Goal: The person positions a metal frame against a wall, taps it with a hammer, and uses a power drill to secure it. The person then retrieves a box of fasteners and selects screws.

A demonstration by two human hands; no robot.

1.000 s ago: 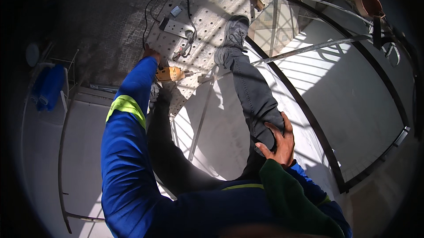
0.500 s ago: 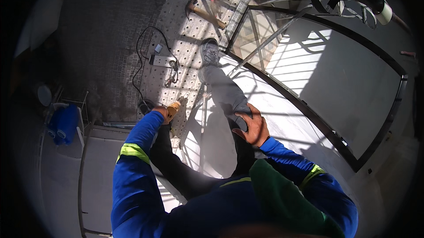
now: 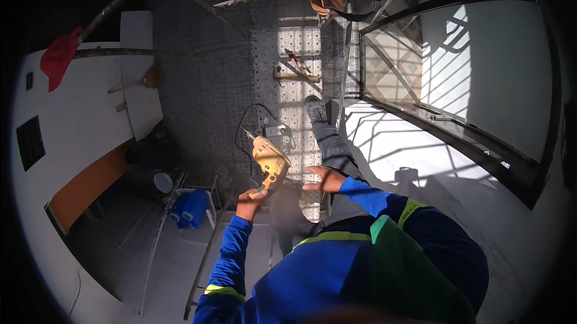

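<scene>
Risk first: we're working high on a perforated metal platform (image 3: 294, 93), so a slipped grip sends the yellow drill (image 3: 269, 160) down. Its black cord (image 3: 241, 138) loops just beyond our hands, near our outstretched shoe (image 3: 314, 108), and could snag. Left hand (image 3: 249, 201) is clenched round the drill's handle, bit pointing up and away from us. Right hand (image 3: 324, 178) is spread flat, fingers apart, holding nothing, hovering just right of the drill over our knee. A hammer (image 3: 294, 74) lies loose further ahead, well apart from both hands.
</scene>
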